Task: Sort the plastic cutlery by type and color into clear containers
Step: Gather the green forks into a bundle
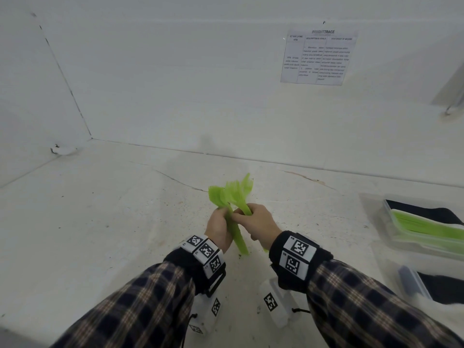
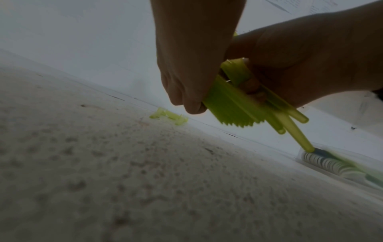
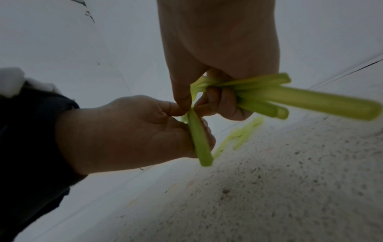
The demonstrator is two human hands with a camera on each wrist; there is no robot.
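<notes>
Both hands meet above the middle of the white table (image 1: 105,222), each holding lime-green plastic forks (image 1: 232,193) whose tines fan out away from me. My left hand (image 1: 222,222) grips a flat stack of green handles (image 2: 230,104). My right hand (image 1: 251,217) grips its own bundle of green handles (image 3: 306,101), which stick out past the palm. In the right wrist view, the left hand (image 3: 132,131) holds a green handle (image 3: 200,140), and its thumb touches the right hand's fingertips. A clear container (image 1: 376,214) at the right edge holds more green cutlery (image 1: 426,231).
A second clear container (image 1: 411,282) with dark contents lies at the right, nearer to me. In the left wrist view a clear container (image 2: 300,155) shows a row of pale pieces and green ones. White walls close the table's far and left sides; a printed sheet (image 1: 317,57) hangs on the far wall.
</notes>
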